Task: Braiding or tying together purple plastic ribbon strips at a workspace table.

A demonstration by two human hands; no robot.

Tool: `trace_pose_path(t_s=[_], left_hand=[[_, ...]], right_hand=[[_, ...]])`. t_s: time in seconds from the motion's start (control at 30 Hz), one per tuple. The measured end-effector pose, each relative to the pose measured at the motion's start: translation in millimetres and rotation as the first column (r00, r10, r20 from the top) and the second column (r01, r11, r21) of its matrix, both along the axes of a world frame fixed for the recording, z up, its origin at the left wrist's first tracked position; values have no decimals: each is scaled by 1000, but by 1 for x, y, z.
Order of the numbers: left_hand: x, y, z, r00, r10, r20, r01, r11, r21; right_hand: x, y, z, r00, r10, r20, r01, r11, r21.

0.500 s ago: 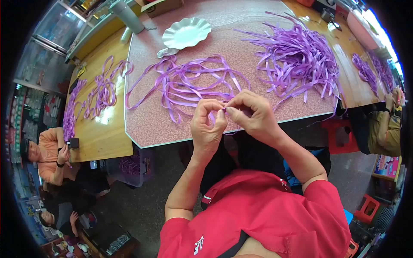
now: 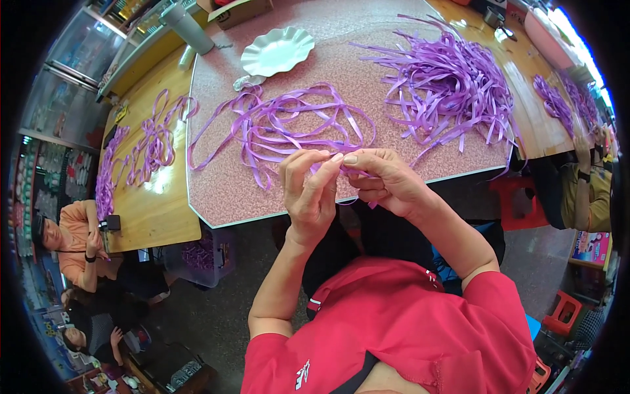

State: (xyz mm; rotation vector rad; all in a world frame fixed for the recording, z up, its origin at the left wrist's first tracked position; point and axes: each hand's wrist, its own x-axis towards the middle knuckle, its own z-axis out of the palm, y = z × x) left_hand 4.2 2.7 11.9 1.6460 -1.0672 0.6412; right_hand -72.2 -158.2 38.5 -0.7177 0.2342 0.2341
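1. The left hand (image 2: 310, 190) has its fingers curled in, thumb and forefinger nearly closed, pinching a purple ribbon (image 2: 326, 165) just over the near edge of the speckled pink table (image 2: 216, 190).
2. The right hand (image 2: 384, 180) meets it fingertip to fingertip, its fingers bent and pressed onto the same strip; a short end hangs below the hand.
3. The ribbon is thin, flat and glossy, and runs back into a loose tangle of ribbon loops (image 2: 289, 125) on the table.
4. At the table's far right lies a heap of cut ribbon strips (image 2: 453, 82).
5. At its far edge sits a white scalloped plate (image 2: 277, 50).
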Motion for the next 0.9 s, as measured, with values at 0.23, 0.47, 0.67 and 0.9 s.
trace_pose_path(t_s=[0.23,0.47,0.67,0.9], left_hand=[[10,9,5,976,38,215,-76,982,173],[10,4,5,980,34,195,-78,971,225],[1,-3,-2,995,101,7,-101,991,83],[-7,-1,-3,942,85,-324,-70,996,57]], right_hand=[[0,-3,2,999,-35,-18,33,993,-114],[0,-5,-5,1000,-17,-13,15,992,-128],[0,7,-6,995,-90,-34,86,991,-104],[0,17,-6,966,-198,170,254,854,-454]])
